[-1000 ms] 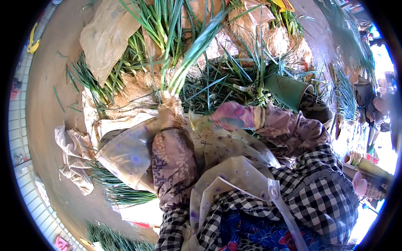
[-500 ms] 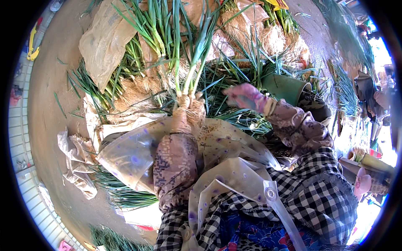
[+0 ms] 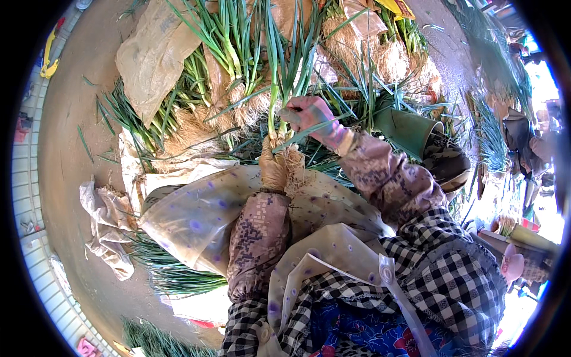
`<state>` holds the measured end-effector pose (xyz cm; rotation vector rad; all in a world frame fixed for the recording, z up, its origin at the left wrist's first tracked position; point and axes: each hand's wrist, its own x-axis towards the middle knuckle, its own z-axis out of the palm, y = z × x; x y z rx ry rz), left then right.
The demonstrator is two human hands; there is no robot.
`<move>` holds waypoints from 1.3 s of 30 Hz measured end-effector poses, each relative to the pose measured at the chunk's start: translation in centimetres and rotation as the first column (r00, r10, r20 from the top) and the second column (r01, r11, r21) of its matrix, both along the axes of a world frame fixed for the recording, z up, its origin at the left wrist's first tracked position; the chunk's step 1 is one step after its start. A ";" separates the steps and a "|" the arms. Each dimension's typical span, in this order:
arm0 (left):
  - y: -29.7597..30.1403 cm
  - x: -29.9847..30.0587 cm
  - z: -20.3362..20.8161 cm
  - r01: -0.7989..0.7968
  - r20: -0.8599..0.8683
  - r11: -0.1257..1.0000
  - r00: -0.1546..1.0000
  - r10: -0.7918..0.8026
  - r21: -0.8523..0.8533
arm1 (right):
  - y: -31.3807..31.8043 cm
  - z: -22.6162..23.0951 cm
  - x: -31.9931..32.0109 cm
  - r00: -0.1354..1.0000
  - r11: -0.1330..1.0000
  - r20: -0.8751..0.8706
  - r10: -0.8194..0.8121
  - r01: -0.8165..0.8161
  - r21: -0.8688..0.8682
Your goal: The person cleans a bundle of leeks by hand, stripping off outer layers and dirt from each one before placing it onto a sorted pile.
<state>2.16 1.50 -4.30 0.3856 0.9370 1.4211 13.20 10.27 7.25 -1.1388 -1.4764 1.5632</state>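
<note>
Green leaves [image 3: 292,53], pale stalks [image 3: 272,114], shaggy tan roots [image 3: 295,162]: onions [image 3: 273,101] upright at twelve o'clock of left hand [image 3: 272,169], its fingers closed round their base. Right hand [image 3: 314,119], one o'clock, fingers curled beside stalks; hold unclear.

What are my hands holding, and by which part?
Left hand: green onions, at the root end. Right hand: I can't tell whether it grips anything.

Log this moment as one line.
Left hand: gripping green onions near the roots | Right hand: at their stalks | Nearby: spotted apron, onion bunches
</note>
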 end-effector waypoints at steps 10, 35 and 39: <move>-0.2 2.0 2.7 0.030 -0.330 0.999 0.944 -0.014 0.044 | 4.6 -1.2 1.0 0.978 0.984 0.109 -0.175 0.178 -0.013; 2.6 -1.3 1.1 -0.077 0.225 0.988 0.969 0.105 -0.131 | -5.3 -2.0 17.9 -0.380 0.674 0.895 0.232 -0.601 -0.429; 1.6 -1.6 2.9 -0.058 0.163 0.993 0.986 0.042 0.099 | -6.0 -4.3 18.3 -0.181 0.593 0.864 0.470 -0.660 -0.461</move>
